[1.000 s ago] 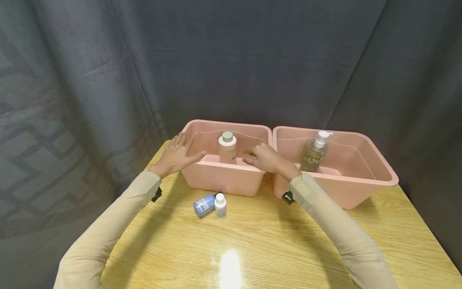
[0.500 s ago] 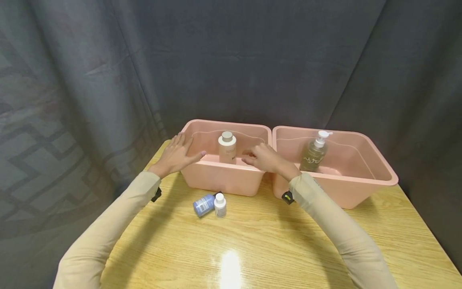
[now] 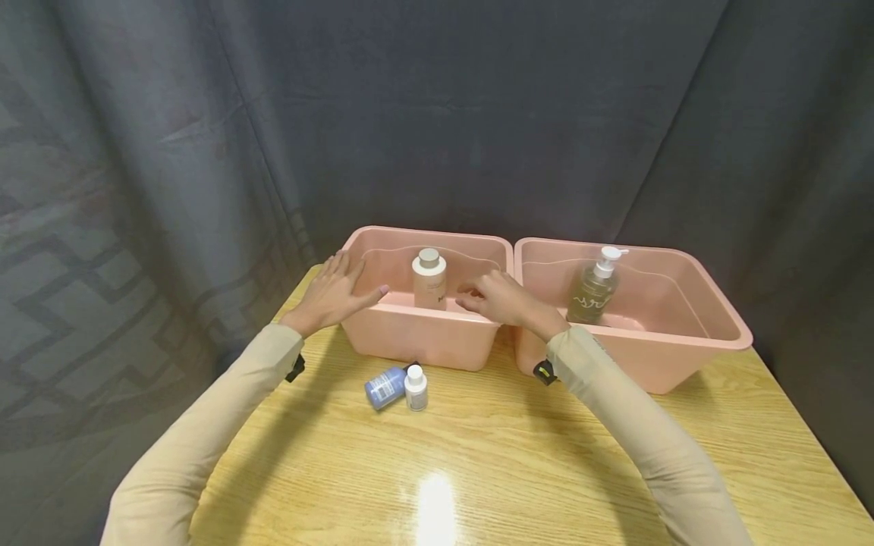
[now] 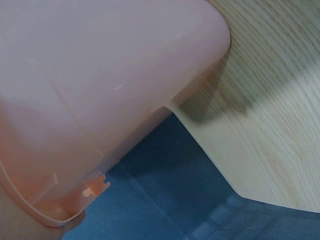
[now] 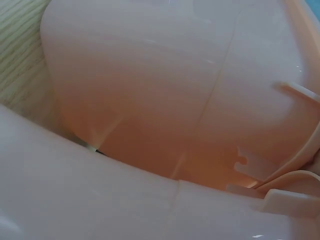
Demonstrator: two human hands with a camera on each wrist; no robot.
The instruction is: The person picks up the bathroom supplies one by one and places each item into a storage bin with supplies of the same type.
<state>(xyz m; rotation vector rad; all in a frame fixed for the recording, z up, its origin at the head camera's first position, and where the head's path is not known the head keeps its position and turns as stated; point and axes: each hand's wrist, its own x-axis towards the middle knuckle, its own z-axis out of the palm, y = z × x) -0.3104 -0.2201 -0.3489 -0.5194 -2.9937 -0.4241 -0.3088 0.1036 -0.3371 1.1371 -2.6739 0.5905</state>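
Observation:
My left hand rests on the left end of the left pink plastic bin, fingers spread and thumb pointing inward along the front. The right hand lies over that bin's right front corner, where the two bins meet, its fingers loosely bent toward the inside. Between the hands, a pale bottle with a grey cap stands upright in the left bin. In the left wrist view, part of the hand shows at the bin's rim. The right wrist view shows mostly the facing bin walls.
The right pink bin holds a greenish pump bottle with a white pump. In front of the left bin, a blue bottle lies on its side against a small upright white bottle. A grey curtain hangs behind the wooden table.

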